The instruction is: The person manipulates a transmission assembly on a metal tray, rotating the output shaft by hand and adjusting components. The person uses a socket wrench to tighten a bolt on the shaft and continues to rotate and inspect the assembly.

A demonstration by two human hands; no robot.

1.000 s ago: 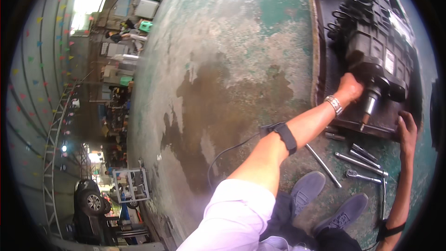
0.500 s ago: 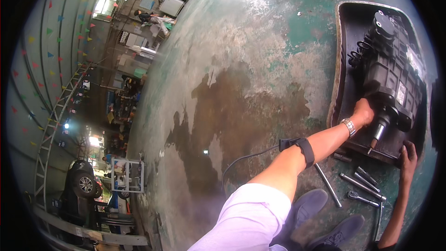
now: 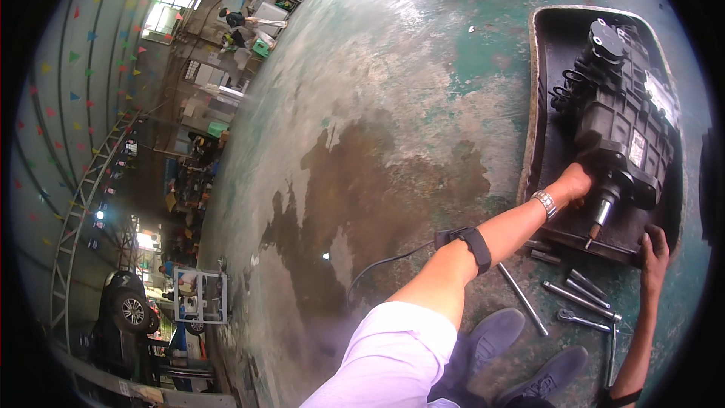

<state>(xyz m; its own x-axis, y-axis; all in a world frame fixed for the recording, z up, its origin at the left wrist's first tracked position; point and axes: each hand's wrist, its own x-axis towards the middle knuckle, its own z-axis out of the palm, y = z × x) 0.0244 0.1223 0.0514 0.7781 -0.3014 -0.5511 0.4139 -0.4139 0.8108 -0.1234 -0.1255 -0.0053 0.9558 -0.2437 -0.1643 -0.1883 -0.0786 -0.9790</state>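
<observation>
A dark metal gearbox (image 3: pixel 615 117) lies along the inside of a black tray (image 3: pixel 532 83) with a worn, pale rim, at the right of the view. Its bare output shaft (image 3: pixel 603 210) points toward me. My left hand (image 3: pixel 575 183), with a metal watch at the wrist, is closed against the gearbox's near left side, beside the shaft; the fingertips are hidden. At the tray's near right corner my right hand (image 3: pixel 654 253) grips the edge, with fingers showing over it.
On the floor by my shoes (image 3: pixel 496 336) lie a ratchet (image 3: pixel 581 319), a long metal bar (image 3: pixel 522 298), an extension bar (image 3: pixel 581 301) and other tools. A dark wet patch (image 3: pixel 377 189) spreads to the left of the tray. Far left stand a vehicle (image 3: pixel 124 306) and a person (image 3: pixel 234 19).
The view has shifted slightly, so the tray, gearbox and tools appear a little further left. Both hands keep their places on the gearbox and the tray.
</observation>
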